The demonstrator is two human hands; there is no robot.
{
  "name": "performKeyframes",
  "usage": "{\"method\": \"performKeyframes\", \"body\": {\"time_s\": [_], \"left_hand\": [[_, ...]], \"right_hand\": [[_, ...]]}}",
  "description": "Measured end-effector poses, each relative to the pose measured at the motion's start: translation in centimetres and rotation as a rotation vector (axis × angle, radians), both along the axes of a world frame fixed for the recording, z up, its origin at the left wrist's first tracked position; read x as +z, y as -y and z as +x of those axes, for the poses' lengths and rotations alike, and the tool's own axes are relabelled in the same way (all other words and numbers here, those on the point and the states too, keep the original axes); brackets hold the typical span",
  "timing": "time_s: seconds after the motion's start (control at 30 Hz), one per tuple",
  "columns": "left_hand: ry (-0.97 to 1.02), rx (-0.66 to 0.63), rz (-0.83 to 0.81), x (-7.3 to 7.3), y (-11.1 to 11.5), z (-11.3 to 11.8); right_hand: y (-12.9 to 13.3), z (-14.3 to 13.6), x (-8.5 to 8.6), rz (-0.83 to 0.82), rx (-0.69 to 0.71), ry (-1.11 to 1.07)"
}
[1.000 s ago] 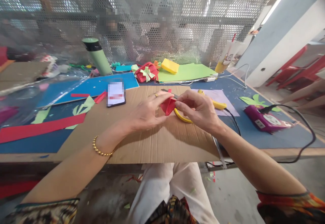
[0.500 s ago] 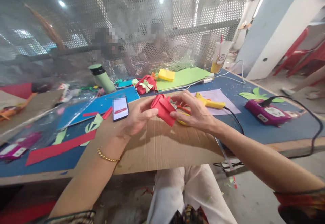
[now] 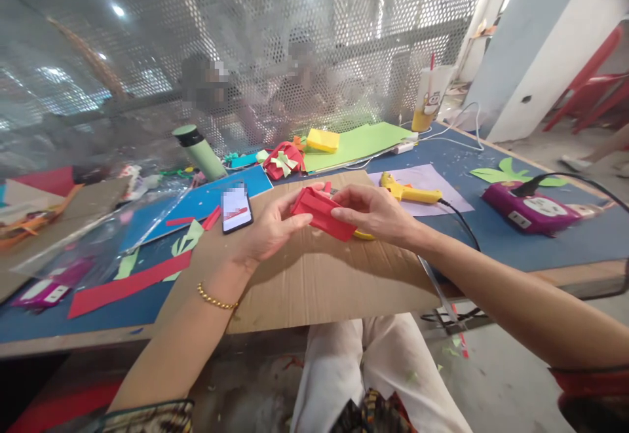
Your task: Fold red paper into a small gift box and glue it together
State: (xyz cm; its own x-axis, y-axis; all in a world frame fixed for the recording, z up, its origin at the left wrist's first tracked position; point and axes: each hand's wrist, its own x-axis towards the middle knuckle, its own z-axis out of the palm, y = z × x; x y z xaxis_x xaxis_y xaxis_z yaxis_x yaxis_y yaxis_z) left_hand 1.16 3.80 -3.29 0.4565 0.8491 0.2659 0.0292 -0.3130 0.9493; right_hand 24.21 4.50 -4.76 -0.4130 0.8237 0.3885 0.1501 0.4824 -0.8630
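Note:
A folded red paper piece (image 3: 327, 214) is held up above the brown cardboard (image 3: 314, 289). My left hand (image 3: 278, 226) grips its left end, thumb on the near face. On its right end my right hand (image 3: 371, 213) closes, thumb in front and the other fingers behind. Part of a yellow-handled tool (image 3: 364, 235) shows beneath my right hand; the rest is hidden. The yellow glue gun (image 3: 410, 192) lies on lilac paper (image 3: 455, 202), right of my right hand. Left of my left hand, a phone (image 3: 236, 207) rests at the cardboard's edge.
Red strips (image 3: 130, 282) and green cutouts (image 3: 187, 240) lie left. Behind stand a green bottle (image 3: 200, 152), a yellow box (image 3: 322, 140), green paper (image 3: 366, 145) and a drink cup (image 3: 430, 100). A purple power strip (image 3: 531, 210) with a black cable is at right.
The red paper has turned to lie more level, its front face now toward me. My right hand has closed in on it, and the view has shifted slightly.

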Motion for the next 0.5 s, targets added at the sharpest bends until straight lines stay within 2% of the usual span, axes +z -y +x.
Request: {"method": "performKeyframes", "body": {"time_s": [0.13,0.3,0.4,0.5], "left_hand": [[-0.073,0.012,0.017,-0.02,-0.13,-0.09],[-0.103,0.006,-0.049,0.34,0.08,-0.02],[-0.115,0.004,-0.066,0.33,0.05,-0.03],[-0.144,0.019,-0.019,0.17,0.05,-0.05]], "right_hand": [[-0.03,0.08,0.24,-0.014,-0.029,-0.009],[-0.19,0.44,0.43,0.043,-0.049,0.079],[-0.25,0.52,0.26,0.12,-0.063,0.158],[0.07,0.23,0.09,0.234,-0.133,0.189]]}}
